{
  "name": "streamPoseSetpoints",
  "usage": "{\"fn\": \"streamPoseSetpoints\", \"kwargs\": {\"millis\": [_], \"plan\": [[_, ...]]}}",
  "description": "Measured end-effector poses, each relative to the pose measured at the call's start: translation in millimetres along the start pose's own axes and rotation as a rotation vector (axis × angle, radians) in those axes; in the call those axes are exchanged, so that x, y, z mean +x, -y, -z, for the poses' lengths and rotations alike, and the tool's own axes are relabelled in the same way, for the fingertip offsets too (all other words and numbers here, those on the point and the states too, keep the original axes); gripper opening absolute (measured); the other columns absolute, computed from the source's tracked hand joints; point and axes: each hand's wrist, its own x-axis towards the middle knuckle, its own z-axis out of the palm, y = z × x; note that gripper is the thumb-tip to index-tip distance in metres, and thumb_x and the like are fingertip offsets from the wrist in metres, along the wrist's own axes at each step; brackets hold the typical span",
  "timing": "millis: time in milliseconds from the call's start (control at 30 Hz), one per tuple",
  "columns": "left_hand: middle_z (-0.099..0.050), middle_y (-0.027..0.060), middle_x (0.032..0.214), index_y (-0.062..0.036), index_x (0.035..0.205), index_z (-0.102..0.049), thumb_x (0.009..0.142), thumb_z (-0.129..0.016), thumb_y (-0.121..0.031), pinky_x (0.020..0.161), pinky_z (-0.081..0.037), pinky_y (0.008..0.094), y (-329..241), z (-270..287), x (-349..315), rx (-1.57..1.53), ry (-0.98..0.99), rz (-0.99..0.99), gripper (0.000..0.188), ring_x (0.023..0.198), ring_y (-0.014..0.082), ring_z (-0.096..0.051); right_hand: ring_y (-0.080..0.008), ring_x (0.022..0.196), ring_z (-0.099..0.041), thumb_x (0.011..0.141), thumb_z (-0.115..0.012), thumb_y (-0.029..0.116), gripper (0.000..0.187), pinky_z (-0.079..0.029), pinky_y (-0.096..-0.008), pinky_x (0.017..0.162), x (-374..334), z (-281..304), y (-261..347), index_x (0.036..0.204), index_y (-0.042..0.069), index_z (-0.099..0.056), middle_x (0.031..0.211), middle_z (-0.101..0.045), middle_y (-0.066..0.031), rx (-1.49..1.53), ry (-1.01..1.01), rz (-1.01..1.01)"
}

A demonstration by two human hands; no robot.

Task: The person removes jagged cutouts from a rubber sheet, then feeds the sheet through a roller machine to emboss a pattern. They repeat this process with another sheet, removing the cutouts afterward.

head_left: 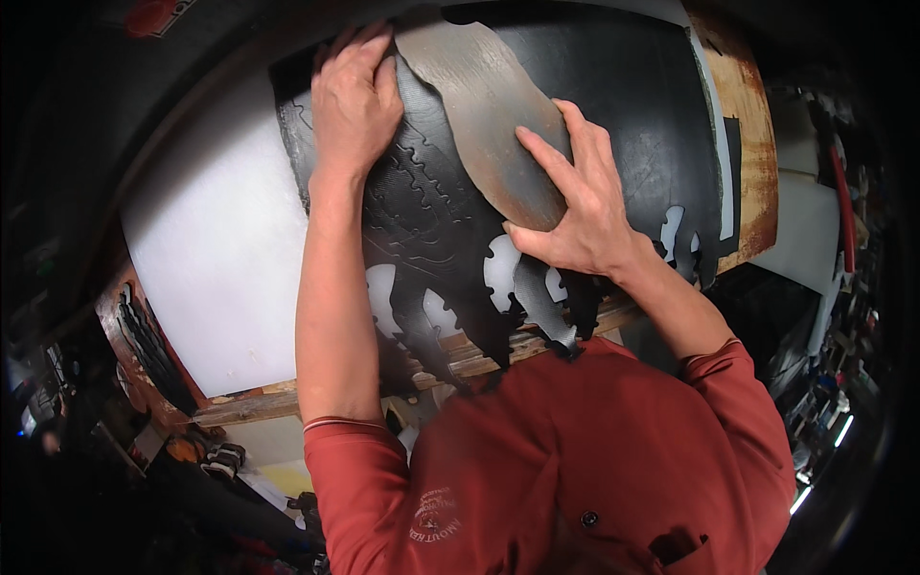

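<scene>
My right hand point(585, 201) spans a flat grey-brown piece point(494, 110) with a long, curved, sole-like outline. Its thumb presses near the lower end, the index finger lies on the face, and other fingertips meet the right edge. Beneath that piece spreads a black sheet point(632, 105), rubber or leather by its look. Wavy, notched lines mark the sheet's left part, and its near edge is a ragged fringe of cut-outs. At the far left of the sheet is my left hand point(359, 101), fingers together and curled; their tips are in shadow, so what they grip is unclear.
A white board point(216, 259) lies under the sheet and extends left. Worn wood point(747, 125) shows at the right, and a wooden rail point(474, 355) runs along the near side. Thin black strips point(153, 350) rest at the left. A dark overhanging part point(115, 86) covers the upper left.
</scene>
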Motion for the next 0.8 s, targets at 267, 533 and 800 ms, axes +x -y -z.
{"fn": "streamPoseSetpoints", "kwargs": {"millis": [267, 533, 800], "plan": [[-0.075, 0.0142, 0.128, -0.0065, 0.129, -0.075, 0.099, -0.07, -0.018, 0.105, -0.054, 0.0366, 14, 1, 1, -0.036, 0.081, 0.139, 0.032, 0.12, 0.0294, -0.072, -0.054, 0.123, -0.051, 0.06, -0.087, 0.031, 0.083, -0.049, -0.0595, 0.101, -3, -9, 0, 0.137, 0.005, -0.068, 0.146, -0.043, -0.0421, 0.006, -0.032, -0.018], [-0.066, 0.0073, 0.149, -0.0133, 0.151, -0.062, 0.106, -0.063, -0.012, 0.119, -0.043, 0.031, 16, 9, 4, -0.311, 0.161, 0.137, 0.045, 0.139, 0.0191, -0.06, -0.0374, 0.138, -0.057, 0.085, -0.085, 0.046, 0.072, -0.046, -0.0435, 0.117, -15, 25, -35, 0.14, 0.004, -0.067, 0.151, -0.057, -0.0262, 0.365, 0.072, -0.193], [-0.054, 0.0116, 0.161, -0.0115, 0.158, -0.052, 0.107, -0.059, -0.011, 0.126, -0.033, 0.0343, 11, 14, 9, -0.249, 0.318, 0.198, 0.052, 0.151, 0.0229, -0.048, -0.0222, 0.138, -0.059, 0.101, -0.065, 0.002, 0.049, -0.042, -0.037, 0.122, -62, 33, -62, 0.15, 0.002, -0.059, 0.147, -0.065, -0.0123, 0.635, -0.033, -0.246]]}}
